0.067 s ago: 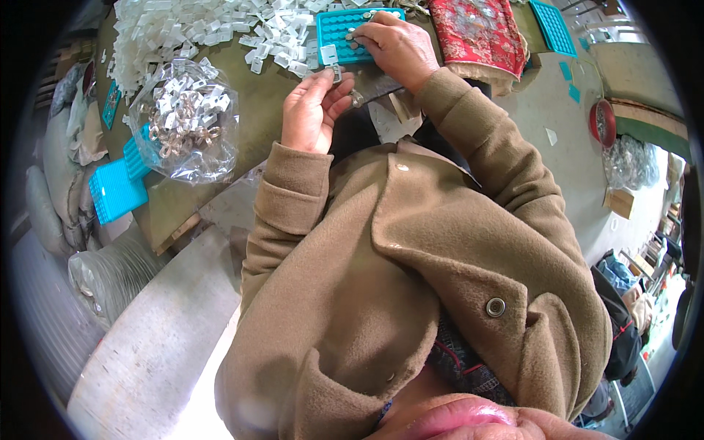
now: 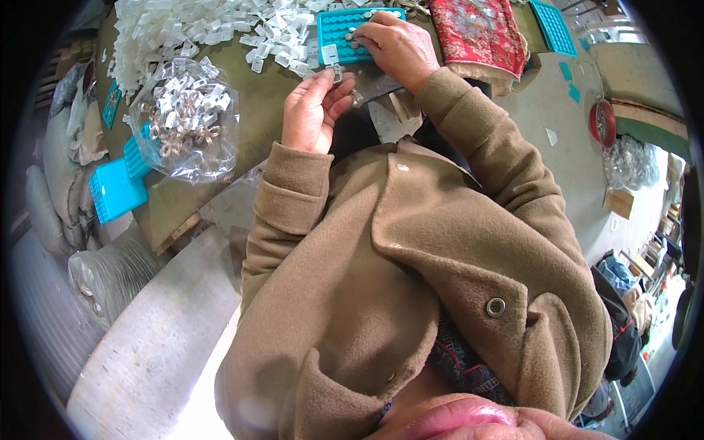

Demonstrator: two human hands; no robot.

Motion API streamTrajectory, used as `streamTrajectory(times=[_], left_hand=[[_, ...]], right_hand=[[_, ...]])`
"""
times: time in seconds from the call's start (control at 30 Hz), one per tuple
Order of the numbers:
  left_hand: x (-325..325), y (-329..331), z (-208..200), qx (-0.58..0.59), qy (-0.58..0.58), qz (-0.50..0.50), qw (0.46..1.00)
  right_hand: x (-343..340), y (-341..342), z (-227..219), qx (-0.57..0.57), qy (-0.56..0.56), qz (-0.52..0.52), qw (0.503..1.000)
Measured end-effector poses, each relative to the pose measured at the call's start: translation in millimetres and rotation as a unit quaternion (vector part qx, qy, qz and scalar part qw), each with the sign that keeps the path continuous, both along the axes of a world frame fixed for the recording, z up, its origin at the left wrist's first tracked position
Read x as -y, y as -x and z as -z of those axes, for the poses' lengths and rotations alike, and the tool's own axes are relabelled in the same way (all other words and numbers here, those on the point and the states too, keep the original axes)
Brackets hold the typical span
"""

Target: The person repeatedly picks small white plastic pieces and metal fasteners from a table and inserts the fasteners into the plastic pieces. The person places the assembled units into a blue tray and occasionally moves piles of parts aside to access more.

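Observation:
Between the thumb and fingertips of my left hand (image 2: 311,111) is a small clear plastic case (image 2: 329,56), its lid folded open upward at the near edge of the blue tray (image 2: 334,20). A small shiny piece, its kind unclear, lies against that hand's lower fingers. My right hand (image 2: 401,50) reaches over the tray with its thumb and forefinger pinched at a small round silvery piece (image 2: 350,36). More such pieces sit in the tray's hollows by the far rim. The right hand's fingers partly cover the tray's right half.
A heap of clear plastic cases (image 2: 191,28) spreads over the table's far left. Nearer stands an open clear bag (image 2: 213,167) of white cards and brownish loops. Blue trays (image 2: 117,192) are stacked at the left edge. Red patterned cloth (image 2: 477,37) lies right of the work tray.

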State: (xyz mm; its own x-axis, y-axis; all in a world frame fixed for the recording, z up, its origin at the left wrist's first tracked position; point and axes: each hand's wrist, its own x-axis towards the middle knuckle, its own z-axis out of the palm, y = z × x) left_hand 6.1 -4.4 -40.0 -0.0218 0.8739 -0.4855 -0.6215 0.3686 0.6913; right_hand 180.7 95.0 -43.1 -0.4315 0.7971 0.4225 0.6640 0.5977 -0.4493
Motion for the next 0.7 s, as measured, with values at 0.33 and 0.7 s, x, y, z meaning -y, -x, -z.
streamTrajectory(times=[0.33,0.7], left_hand=[[3,1,1,0.014,-0.007,0.01,1.0],[1,-7,-13,0.029,-0.051,0.031,0.998]], right_hand=[[0,3,-8,0.04,-0.005,0.01,0.999],[15,-17,-15,-0.476,0.445,-0.065,0.756]])
